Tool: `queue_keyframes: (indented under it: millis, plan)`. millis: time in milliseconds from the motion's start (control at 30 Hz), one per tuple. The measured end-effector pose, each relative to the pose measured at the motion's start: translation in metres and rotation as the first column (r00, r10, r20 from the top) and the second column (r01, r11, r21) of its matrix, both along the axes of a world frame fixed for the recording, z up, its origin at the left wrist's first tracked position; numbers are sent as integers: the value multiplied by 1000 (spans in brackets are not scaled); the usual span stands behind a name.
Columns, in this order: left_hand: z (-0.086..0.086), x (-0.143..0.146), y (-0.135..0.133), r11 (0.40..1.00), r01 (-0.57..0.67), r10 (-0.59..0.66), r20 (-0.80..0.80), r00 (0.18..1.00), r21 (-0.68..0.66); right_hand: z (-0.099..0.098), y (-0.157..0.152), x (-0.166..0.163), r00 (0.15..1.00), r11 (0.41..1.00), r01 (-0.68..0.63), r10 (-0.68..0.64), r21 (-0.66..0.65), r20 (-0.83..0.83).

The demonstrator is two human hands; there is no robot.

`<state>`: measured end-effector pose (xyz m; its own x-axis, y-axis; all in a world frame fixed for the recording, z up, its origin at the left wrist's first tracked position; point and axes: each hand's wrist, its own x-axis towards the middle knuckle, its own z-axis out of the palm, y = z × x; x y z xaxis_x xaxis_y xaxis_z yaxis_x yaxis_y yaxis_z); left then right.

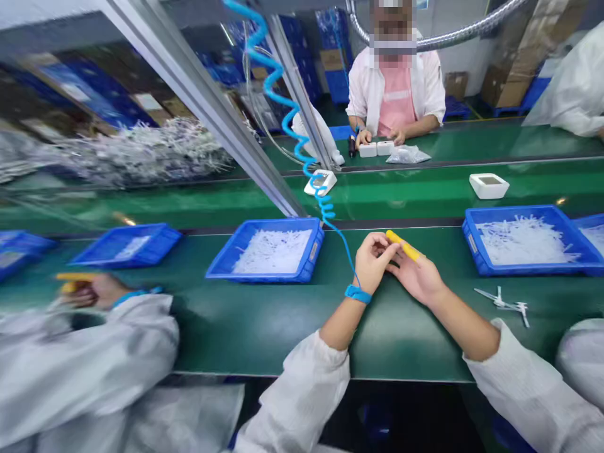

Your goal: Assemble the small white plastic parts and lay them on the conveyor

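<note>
My left hand (pixel 374 261) and my right hand (pixel 418 275) meet above the green work surface (pixel 264 321). A yellow finger cot (pixel 402 246) covers one finger of my right hand, and my left hand's fingers pinch around its tip. My right hand's other fingers lie stretched out. A blue wrist strap (pixel 357 294) sits on my left wrist, joined to a coiled blue cord (pixel 302 145) that rises to the upper left. The blue tray of white plastic parts (pixel 271 250) stands just left of my hands.
Another blue tray (pixel 523 239) of white parts stands at the right, with loose white parts (pixel 503 302) in front of it. A co-worker's sleeve (pixel 85 358) lies at the left. White devices (pixel 489 185) ride the belt. A person sits across.
</note>
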<state>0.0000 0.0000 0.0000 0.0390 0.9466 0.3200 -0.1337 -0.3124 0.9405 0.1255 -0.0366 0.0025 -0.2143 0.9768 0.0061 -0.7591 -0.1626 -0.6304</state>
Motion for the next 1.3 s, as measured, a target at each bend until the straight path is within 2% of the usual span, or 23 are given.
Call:
queue_keyframes:
  millis: [233, 500, 667, 1000, 1167, 1300]
  plan:
    - [-6, -1, 4, 994, 100, -99, 18, 995, -46, 4, 3, 5, 998, 997, -59, 57, -51, -31]
    - [-2, -5, 1, 982, 129, -112, -126, 986, 138, 7, 6, 11, 997, 991, -57, 50, -118, -62]
    - [0, -5, -1, 950, 103, -2, -324, 946, 296, 11, 6, 14, 995, 991, -75, 67, -108, -78]
    - [6, -10, -1, 914, 3, 200, -455, 868, 406, 16, 2, 15, 986, 985, -147, 138, -90, -96]
    - [8, -16, 2, 871, 36, 258, -520, 814, 490, 18, 0, 17, 978, 980, -172, 157, -104, -137]
    - [8, -25, 9, 803, 78, 354, -579, 735, 590, 17, 1, 19, 967, 965, -211, 182, -158, -176]
